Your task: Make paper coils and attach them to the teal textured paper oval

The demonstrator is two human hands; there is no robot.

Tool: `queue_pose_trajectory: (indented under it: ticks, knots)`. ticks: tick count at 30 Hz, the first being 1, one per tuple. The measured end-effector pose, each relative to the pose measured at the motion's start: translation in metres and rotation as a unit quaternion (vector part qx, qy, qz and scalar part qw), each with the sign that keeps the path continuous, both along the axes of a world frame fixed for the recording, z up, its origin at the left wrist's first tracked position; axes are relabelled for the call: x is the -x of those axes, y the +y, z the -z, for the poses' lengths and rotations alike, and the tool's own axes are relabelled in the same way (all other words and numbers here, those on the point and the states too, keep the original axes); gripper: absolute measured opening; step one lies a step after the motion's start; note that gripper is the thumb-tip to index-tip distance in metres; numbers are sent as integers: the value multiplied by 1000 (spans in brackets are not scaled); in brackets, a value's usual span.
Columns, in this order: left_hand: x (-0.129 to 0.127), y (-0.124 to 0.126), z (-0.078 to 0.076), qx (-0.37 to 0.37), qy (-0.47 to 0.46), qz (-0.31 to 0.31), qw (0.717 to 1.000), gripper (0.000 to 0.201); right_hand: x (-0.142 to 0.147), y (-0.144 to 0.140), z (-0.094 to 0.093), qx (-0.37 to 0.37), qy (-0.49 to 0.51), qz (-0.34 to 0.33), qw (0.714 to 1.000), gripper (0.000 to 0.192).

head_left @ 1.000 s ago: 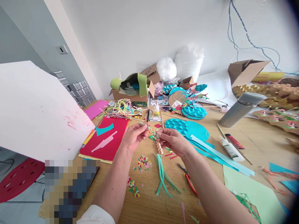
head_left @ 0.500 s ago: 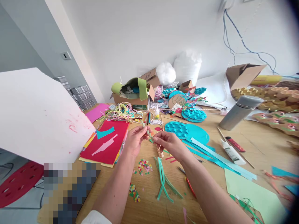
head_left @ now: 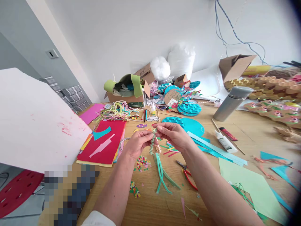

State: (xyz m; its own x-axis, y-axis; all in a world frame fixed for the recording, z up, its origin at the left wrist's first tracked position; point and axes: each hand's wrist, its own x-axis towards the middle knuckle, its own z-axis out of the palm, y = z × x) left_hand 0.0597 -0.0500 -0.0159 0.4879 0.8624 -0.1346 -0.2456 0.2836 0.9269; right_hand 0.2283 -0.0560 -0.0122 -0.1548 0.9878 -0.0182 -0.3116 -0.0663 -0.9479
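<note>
Twisted strand (head_left: pixel 152 148): pale green. Pipe cleaners (head_left: pixel 160 169): mint green, with duller green lengths alongside. Knobbly piece (head_left: pixel 158 150): beige. Pliers (head_left: pixel 189 180): red handles, dark metal tip. Confetti (head_left: pixel 142 164): mixed red, yellow, green and pink. Top sheet (head_left: pixel 91 154): red (yellow and orange edges show around it). Cutouts on this sheet: one turquoise (head_left: pixel 102 134), one pink (head_left: pixel 102 145). Flask (head_left: pixel 227 107): grey. Tabletop (head_left: pixel 160 212): light brown, wood-grain pattern. Stool seat (head_left: pixel 22 190): red.

Bare wood toward the near edge of the desk (head_left: pixel 152 209) leaves the right hand (head_left: pixel 172 135) passage; green strips (head_left: pixel 161 171) and pliers (head_left: pixel 187 176) lie between, and an open box (head_left: pixel 123 98) blocks part of the far edge.
</note>
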Motion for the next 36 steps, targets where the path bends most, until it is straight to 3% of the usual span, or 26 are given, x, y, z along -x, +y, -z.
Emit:
queue_pose_trajectory:
  ticks: [6,10,26,36]
  knots:
    - [-3,0,3,30,-9,-2,999,31,-3,2,4,-63,-68,42,995,36]
    - [-4,1,5,-1,30,-4,1000,35,-4,2,5,-86,-122,58,987,41]
    - [-7,0,6,-89,121,-44,988,32,-5,5,5,-52,-128,-9,990,37]
    - [-10,3,16,-145,165,-104,970,19,-10,8,12,-65,-240,-5,969,33]
